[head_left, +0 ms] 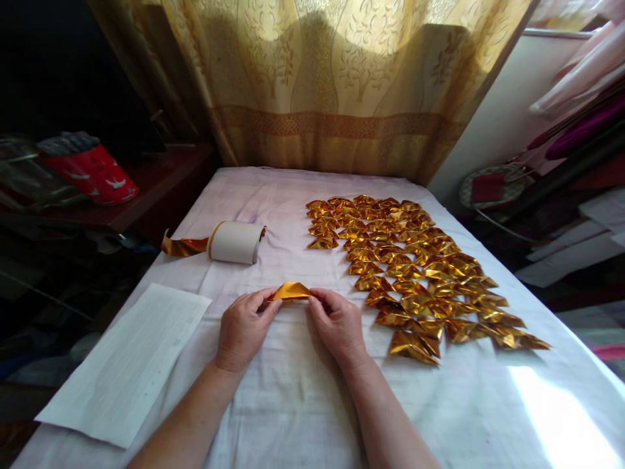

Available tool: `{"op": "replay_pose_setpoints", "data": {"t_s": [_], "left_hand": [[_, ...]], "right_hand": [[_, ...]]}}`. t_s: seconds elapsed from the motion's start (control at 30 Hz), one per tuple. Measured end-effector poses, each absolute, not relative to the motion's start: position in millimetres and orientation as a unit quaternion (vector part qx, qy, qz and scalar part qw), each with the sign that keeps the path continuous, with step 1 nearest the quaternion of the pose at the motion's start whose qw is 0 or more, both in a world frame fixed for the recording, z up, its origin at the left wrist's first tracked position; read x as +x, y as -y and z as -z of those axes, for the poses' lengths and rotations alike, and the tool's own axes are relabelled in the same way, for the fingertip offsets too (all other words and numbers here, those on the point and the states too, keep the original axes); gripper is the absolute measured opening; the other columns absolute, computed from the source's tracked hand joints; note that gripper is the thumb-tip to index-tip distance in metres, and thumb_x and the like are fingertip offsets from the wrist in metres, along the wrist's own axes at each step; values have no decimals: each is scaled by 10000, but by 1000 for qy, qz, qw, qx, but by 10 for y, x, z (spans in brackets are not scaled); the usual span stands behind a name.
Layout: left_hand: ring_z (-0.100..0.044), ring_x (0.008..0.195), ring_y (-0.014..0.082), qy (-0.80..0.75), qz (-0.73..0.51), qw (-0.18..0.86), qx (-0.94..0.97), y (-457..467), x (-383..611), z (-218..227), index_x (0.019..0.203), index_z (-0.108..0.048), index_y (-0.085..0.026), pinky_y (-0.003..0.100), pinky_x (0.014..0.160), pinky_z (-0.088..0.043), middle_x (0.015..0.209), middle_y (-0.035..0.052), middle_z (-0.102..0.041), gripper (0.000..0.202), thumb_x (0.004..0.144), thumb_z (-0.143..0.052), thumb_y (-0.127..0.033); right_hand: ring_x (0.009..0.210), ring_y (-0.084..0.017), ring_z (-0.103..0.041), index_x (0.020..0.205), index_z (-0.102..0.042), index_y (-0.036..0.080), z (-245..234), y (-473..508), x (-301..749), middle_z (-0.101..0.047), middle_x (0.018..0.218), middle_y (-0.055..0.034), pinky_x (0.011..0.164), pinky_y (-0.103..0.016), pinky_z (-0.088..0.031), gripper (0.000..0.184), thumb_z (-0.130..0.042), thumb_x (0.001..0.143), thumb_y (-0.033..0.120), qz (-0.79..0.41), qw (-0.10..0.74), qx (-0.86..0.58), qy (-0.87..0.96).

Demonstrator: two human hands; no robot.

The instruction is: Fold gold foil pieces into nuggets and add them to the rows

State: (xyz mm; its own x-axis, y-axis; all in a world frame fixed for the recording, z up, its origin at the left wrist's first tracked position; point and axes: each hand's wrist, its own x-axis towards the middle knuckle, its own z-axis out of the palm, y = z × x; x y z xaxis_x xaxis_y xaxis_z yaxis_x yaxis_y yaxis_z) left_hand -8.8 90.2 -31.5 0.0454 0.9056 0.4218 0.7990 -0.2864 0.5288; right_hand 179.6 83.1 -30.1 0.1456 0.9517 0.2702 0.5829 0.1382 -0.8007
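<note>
A folded piece of gold foil paper (291, 291) is stretched between my two hands, its middle raised in a peak, just above the white cloth. My left hand (247, 322) pinches its left end between thumb and fingers. On the other end, my right hand (339, 322) pinches in the same way. To the right lie several rows of folded gold foil pieces (410, 270), shaped like small ingots with pointed ends. Beyond my left hand is a white curved roll or tube (235, 243), with a strip of gold foil (188, 246) sticking out at its left.
A white sheet of paper (127, 365) lies at the left on the cloth-covered table (293, 404). A red patterned container (95, 172) stands on a dark side cabinet. A gold curtain (317, 78) hangs behind the table. Clothes and a round item (493, 187) are at the right.
</note>
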Motion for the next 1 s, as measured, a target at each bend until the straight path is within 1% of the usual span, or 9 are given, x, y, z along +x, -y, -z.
{"op": "replay_pose_setpoints", "data": {"t_s": [0.23, 0.4, 0.6, 0.77, 1.0], "left_hand": [[-726, 796, 195, -581, -352, 56, 732, -903, -98, 342, 996, -750, -224, 300, 778, -578, 923, 40, -782, 207, 901, -591, -315], [-726, 775, 184, -576, -344, 60, 739, -893, -98, 345, 1008, -753, -237, 288, 771, -581, 920, 34, -784, 199, 902, -599, -306], [-730, 758, 190, -565, -350, 46, 746, -901, -101, 350, 1007, -758, -219, 288, 743, -584, 926, 43, -784, 217, 923, -573, -294], [-732, 748, 189, -561, -350, 27, 750, -900, -111, 344, 998, -760, -203, 282, 739, -583, 915, 51, -785, 220, 930, -566, -282], [-734, 756, 190, -553, -347, 34, 757, -882, -95, 328, 987, -759, -218, 288, 746, -589, 924, 52, -785, 227, 934, -553, -298]], "right_hand": [[806, -200, -729, 913, -761, 268, 361, -846, 1797, -780, 892, -29, 746, -293, -562, 224, -545, 867, 307, -191, 429, -618, 631], [804, -201, -726, 905, -758, 270, 386, -854, 1792, -780, 883, -27, 752, -295, -559, 225, -536, 882, 295, -168, 416, -629, 634], [798, -203, -727, 923, -757, 248, 391, -842, 1799, -778, 892, -46, 746, -296, -560, 235, -527, 894, 287, -160, 414, -613, 653], [811, -196, -726, 938, -755, 250, 397, -822, 1801, -778, 911, -45, 774, -296, -559, 231, -530, 902, 287, -161, 411, -594, 672], [804, -198, -725, 922, -751, 249, 388, -835, 1805, -777, 898, -45, 762, -297, -558, 234, -520, 901, 281, -154, 407, -606, 666]]}}
